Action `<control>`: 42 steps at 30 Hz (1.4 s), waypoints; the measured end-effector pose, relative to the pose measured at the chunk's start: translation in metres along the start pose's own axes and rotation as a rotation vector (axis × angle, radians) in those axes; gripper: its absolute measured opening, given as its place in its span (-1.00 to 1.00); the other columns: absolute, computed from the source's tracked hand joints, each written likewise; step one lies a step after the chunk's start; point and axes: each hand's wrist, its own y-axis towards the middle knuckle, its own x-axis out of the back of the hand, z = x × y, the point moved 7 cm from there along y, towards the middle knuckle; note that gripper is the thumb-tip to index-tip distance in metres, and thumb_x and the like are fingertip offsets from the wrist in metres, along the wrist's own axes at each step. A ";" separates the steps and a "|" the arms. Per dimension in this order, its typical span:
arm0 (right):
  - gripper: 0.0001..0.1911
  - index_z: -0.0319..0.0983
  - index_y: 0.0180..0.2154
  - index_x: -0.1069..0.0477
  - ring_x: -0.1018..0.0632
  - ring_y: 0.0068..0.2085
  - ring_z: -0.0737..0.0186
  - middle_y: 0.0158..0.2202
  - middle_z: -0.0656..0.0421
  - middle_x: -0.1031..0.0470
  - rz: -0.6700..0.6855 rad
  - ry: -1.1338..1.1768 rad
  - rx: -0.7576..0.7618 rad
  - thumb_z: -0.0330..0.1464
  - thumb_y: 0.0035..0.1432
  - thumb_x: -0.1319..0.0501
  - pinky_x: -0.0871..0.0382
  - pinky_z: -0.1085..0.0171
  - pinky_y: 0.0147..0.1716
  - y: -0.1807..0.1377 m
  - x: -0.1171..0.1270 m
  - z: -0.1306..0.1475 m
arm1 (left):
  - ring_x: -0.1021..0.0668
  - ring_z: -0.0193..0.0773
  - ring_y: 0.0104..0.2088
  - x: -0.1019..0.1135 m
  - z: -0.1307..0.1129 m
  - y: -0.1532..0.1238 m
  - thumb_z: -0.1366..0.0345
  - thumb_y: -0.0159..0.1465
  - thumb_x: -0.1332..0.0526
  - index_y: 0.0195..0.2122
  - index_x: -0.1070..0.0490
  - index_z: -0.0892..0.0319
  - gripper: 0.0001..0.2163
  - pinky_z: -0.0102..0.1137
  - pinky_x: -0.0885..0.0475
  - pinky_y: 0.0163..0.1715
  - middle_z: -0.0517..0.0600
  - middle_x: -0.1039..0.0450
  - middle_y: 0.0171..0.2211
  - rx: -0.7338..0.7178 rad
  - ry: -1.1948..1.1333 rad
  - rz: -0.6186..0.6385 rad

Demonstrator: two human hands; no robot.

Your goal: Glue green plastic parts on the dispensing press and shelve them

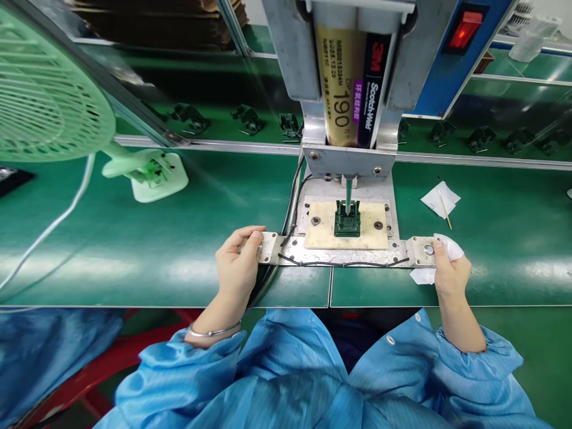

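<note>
Two hands rest on the ends of a metal bar (344, 257) at the near edge of a green bench (134, 250). Far left stands a pale green fan (44, 89), with its white cord (53, 226) trailing across the bench. The left hand (236, 265) lies on the bar's left plate (270, 247), fingers bent, their tips pressing down on the metal and grasping nothing. A black cable (344, 263) runs along the bar. Behind the bar's middle, a dark green part (347, 219) sits on a beige pad (326, 232), and a thin nozzle (348, 193) comes down into it from a glue cartridge (342, 89) clamped upright above. At the bar's right end the right hand (451, 274) is clenched around a white wipe (452, 247), its thumb beside a round button (429, 249); I cannot tell whether it presses. Beyond it lies a tissue (440, 198), and a red switch (465, 30) glows top right.
</note>
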 end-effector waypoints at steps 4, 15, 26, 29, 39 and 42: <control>-0.46 -0.29 -0.17 -0.60 -0.60 -0.15 -0.05 -0.24 0.02 -0.62 -0.017 -0.005 -0.001 0.04 0.05 -0.31 -0.45 0.04 -0.10 0.000 0.000 0.001 | -0.55 -0.18 -0.33 0.000 -0.004 -0.001 0.08 0.22 -0.18 -0.27 -0.51 0.17 -0.73 -0.33 -0.47 -0.33 0.01 -0.54 -0.32 -0.064 0.041 0.007; -0.47 -0.27 -0.21 -0.61 -0.62 -0.18 -0.08 -0.27 0.02 -0.63 -0.016 -0.064 -0.004 0.06 0.05 -0.29 -0.45 0.05 -0.14 -0.001 0.001 0.000 | -0.37 0.05 0.26 -0.038 -0.112 -0.032 0.11 0.12 -0.39 0.27 -0.19 0.10 -0.29 -0.07 -0.25 0.27 0.16 -0.35 0.23 -0.557 0.244 0.350; -0.47 -0.24 -0.20 -0.62 -0.61 -0.17 -0.10 -0.27 0.02 -0.63 0.027 -0.105 0.001 0.06 0.05 -0.26 -0.42 0.04 -0.13 0.001 -0.003 -0.006 | -0.47 0.09 0.19 -0.137 -0.117 -0.020 0.05 0.03 -0.44 0.04 -0.44 0.20 -0.42 -0.06 -0.32 0.26 0.17 -0.48 0.14 -0.166 -0.088 0.952; -0.46 -0.24 -0.18 -0.62 -0.61 -0.17 -0.09 -0.26 0.01 -0.63 0.039 -0.112 0.001 0.06 0.07 -0.24 -0.42 0.05 -0.13 0.002 -0.004 -0.006 | -0.57 0.04 0.08 -0.133 -0.118 -0.024 0.04 0.07 -0.44 0.04 -0.44 0.23 -0.43 -0.07 -0.43 0.16 0.17 -0.54 0.06 -0.055 -0.141 1.010; -0.44 -0.28 -0.19 -0.61 -0.61 -0.18 -0.07 -0.28 -0.01 -0.63 0.037 -0.111 0.006 0.06 0.06 -0.23 -0.42 0.07 -0.13 0.003 -0.004 0.002 | -0.59 -0.27 -0.36 -0.121 -0.094 -0.046 0.11 -0.06 -0.53 -0.31 -0.42 0.22 -0.57 -0.35 -0.55 -0.32 -0.04 -0.52 -0.37 0.352 -0.243 1.070; -0.43 -0.30 -0.19 -0.61 -0.61 -0.19 -0.07 -0.28 -0.01 -0.63 0.029 -0.103 0.009 0.06 0.05 -0.24 -0.42 0.06 -0.13 0.003 -0.003 0.003 | -0.49 -0.40 -0.50 -0.119 -0.090 -0.052 0.10 -0.03 -0.50 -0.39 -0.34 0.20 -0.60 -0.43 -0.50 -0.43 -0.15 -0.38 -0.49 0.347 -0.239 1.068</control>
